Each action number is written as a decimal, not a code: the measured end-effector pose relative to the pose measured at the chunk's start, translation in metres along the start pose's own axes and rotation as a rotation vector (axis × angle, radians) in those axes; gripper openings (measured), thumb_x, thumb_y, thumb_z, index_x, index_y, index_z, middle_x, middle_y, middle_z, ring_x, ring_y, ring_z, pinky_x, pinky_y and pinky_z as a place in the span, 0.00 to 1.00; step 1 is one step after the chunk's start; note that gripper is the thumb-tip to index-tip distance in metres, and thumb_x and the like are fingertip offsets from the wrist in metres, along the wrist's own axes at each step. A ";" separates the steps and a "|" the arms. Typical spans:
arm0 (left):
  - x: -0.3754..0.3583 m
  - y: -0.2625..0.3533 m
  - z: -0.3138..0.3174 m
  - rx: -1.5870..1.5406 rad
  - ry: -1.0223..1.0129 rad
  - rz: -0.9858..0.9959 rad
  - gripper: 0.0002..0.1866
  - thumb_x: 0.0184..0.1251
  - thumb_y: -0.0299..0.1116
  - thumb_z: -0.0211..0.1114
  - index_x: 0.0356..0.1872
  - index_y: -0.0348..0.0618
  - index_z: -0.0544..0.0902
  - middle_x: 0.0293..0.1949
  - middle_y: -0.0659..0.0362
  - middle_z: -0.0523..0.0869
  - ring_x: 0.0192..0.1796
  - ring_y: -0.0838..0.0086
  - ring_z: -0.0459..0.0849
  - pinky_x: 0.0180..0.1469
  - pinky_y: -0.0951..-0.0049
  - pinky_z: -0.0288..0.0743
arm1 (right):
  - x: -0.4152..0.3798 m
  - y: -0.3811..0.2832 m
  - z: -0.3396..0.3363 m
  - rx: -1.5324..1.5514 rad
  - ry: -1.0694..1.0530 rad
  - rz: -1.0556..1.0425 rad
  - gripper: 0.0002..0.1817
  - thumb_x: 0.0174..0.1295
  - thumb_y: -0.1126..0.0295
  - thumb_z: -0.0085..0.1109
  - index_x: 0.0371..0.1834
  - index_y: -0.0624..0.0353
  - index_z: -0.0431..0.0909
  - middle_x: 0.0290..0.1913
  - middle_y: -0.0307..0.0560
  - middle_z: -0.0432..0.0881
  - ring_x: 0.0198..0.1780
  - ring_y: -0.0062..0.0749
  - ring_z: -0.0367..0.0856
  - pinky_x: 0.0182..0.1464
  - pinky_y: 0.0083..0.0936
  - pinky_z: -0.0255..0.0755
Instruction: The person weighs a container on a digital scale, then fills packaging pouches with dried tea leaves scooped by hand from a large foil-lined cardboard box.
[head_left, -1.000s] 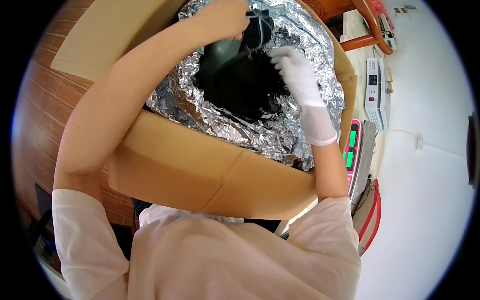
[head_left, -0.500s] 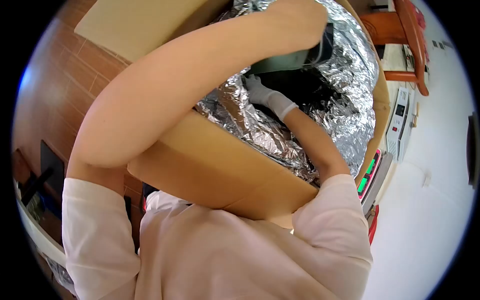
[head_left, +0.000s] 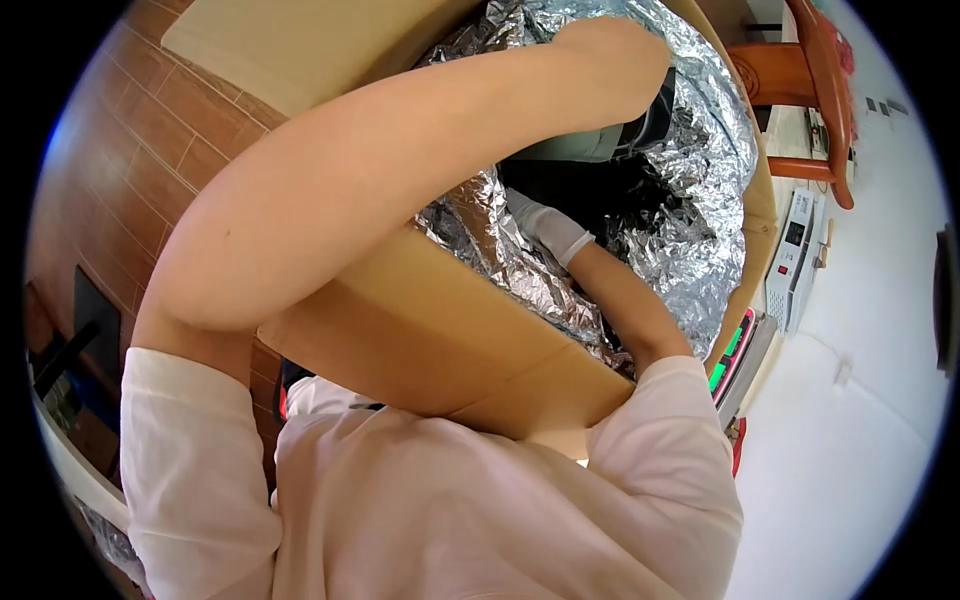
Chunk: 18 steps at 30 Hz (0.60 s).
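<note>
My left forearm (head_left: 400,140) reaches across the top of a cardboard box (head_left: 430,330); its wrist bends down and hides the hand and fingers. Close below that wrist lies a grey-green, flat-looking item (head_left: 575,148) with a dark part at its right end; I cannot make out its kind. My right hand (head_left: 556,230), in a pale glove, is inside the box beside crumpled silver foil lining (head_left: 700,210). Its fingers go down into the shadow by the foil, so their grip is hidden. The black interior (head_left: 610,190) lies just beyond it.
A raised box flap (head_left: 290,50) stands at the upper left over the tiled floor (head_left: 140,150). To the right are a scale with green displays (head_left: 735,345), a white appliance (head_left: 795,250) and a wooden chair (head_left: 815,90). A white wall (head_left: 850,450) rises beyond.
My right hand has shifted slightly right and down, and its fingers, spread in view before, are now mostly hidden. My left forearm has moved a little to the right.
</note>
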<state>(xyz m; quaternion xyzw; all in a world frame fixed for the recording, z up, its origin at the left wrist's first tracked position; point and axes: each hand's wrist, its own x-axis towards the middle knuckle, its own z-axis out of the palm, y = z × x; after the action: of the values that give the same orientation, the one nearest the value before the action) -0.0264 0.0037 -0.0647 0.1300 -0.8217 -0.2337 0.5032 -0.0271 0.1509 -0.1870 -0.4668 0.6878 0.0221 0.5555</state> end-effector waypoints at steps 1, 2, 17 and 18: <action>-0.001 -0.002 -0.001 0.017 -0.030 -0.004 0.04 0.42 0.26 0.62 0.14 0.46 0.82 0.14 0.57 0.79 0.17 0.65 0.80 0.16 0.70 0.71 | -0.003 -0.001 -0.001 0.035 -0.016 -0.006 0.33 0.54 0.67 0.58 0.65 0.58 0.59 0.60 0.61 0.66 0.60 0.48 0.65 0.60 0.35 0.63; -0.003 -0.002 -0.004 0.032 -0.063 -0.008 0.05 0.43 0.26 0.61 0.13 0.45 0.81 0.14 0.57 0.79 0.17 0.66 0.79 0.17 0.71 0.71 | -0.006 -0.006 -0.002 0.076 -0.031 -0.014 0.32 0.55 0.68 0.57 0.65 0.59 0.60 0.59 0.61 0.67 0.60 0.46 0.66 0.59 0.34 0.64; 0.017 0.011 -0.049 0.070 -0.820 -0.156 0.12 0.55 0.28 0.53 0.32 0.33 0.84 0.34 0.41 0.84 0.41 0.53 0.84 0.45 0.59 0.77 | -0.133 -0.027 -0.056 1.103 0.397 -0.094 0.23 0.49 0.75 0.59 0.53 0.62 0.72 0.44 0.40 0.79 0.45 0.25 0.77 0.50 0.22 0.71; 0.017 0.012 -0.051 0.112 -0.907 -0.133 0.12 0.55 0.28 0.53 0.32 0.33 0.84 0.35 0.42 0.84 0.41 0.53 0.84 0.45 0.59 0.77 | -0.148 -0.030 -0.057 1.158 0.431 -0.079 0.23 0.50 0.75 0.58 0.53 0.61 0.72 0.44 0.40 0.80 0.45 0.25 0.77 0.51 0.23 0.72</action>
<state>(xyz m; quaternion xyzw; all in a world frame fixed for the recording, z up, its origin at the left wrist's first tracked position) 0.0116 -0.0070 -0.0261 0.0938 -0.9601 -0.2541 0.0691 -0.0571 0.1940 -0.0341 -0.1086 0.6668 -0.4703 0.5678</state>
